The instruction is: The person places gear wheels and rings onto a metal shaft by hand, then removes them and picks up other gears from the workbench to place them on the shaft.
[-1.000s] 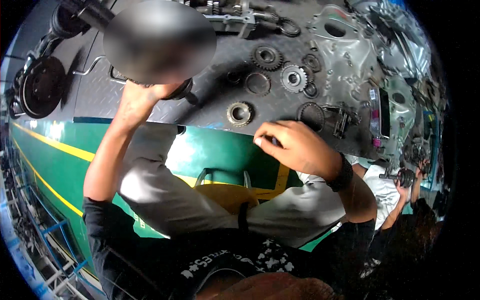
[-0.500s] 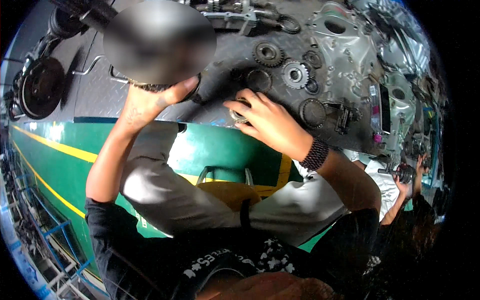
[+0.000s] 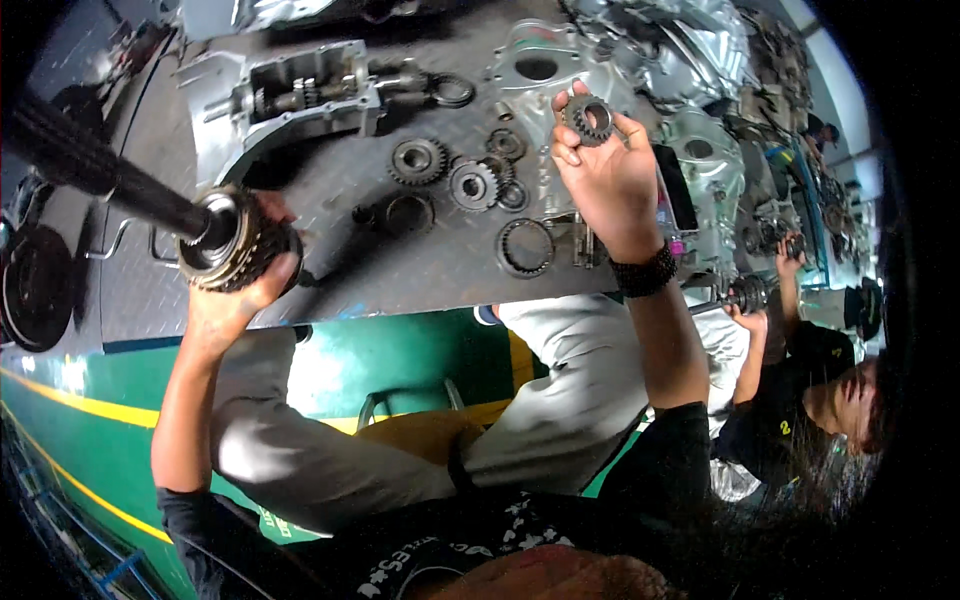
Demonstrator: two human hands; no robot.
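The right hand point(image 3: 612, 190) pinches a small gear point(image 3: 576, 119); the left hand point(image 3: 232, 306) clasps a geared shaft point(image 3: 155, 198), loose gears point(image 3: 487, 187) lying between both.

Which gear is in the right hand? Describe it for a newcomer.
On the grey metal bench, find the left of two silver housings with oval holes. Below and right of its hole, the right hand holds a small toothed gear with a round bore. Unlike the loose gears lying on the bench, this one is held up off it.

Shaft point(image 3: 130, 190) left, single gear point(image 3: 577, 122) right; loose gears point(image 3: 458, 180) between, on bench point(image 3: 440, 275)
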